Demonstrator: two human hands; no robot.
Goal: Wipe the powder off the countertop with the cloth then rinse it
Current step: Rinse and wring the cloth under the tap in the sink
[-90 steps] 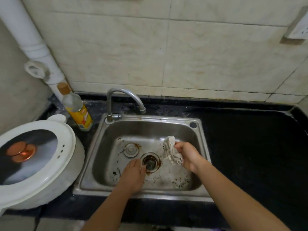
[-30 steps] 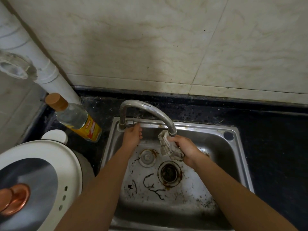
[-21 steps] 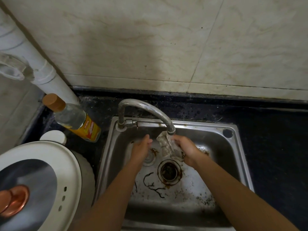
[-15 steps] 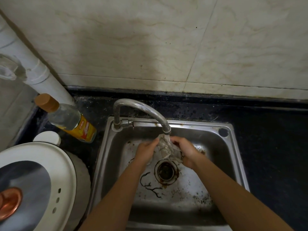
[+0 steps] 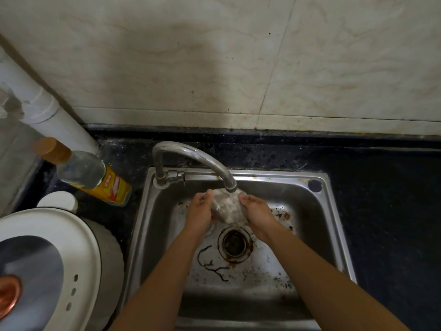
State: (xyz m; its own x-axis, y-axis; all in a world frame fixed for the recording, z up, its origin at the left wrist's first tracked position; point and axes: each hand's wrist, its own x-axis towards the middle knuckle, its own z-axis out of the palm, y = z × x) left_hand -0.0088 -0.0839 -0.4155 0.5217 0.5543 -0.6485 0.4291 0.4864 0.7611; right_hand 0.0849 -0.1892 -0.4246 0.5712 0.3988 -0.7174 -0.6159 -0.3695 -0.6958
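Nearest us, at the lower left, sits a white cooker lid [image 5: 78,237]. Our forearms reach over the steel sink [image 5: 315,225], above its rusty drain [image 5: 235,243]. Our left hand [image 5: 199,212] and right hand [image 5: 256,212] curl round the bunched cloth [image 5: 226,207] from either side, squeezing it between them just under the tap [image 5: 191,154] spout. Farther back, a yellow-labelled bottle [image 5: 95,176] stands on the black countertop [image 5: 381,199] left of the sink, and the tiled wall [image 5: 214,68] rises behind.

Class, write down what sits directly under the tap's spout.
A bunched cloth, gripped between the left hand and right hand. The sink floor beneath it is hidden; the drain shows just nearer the camera.
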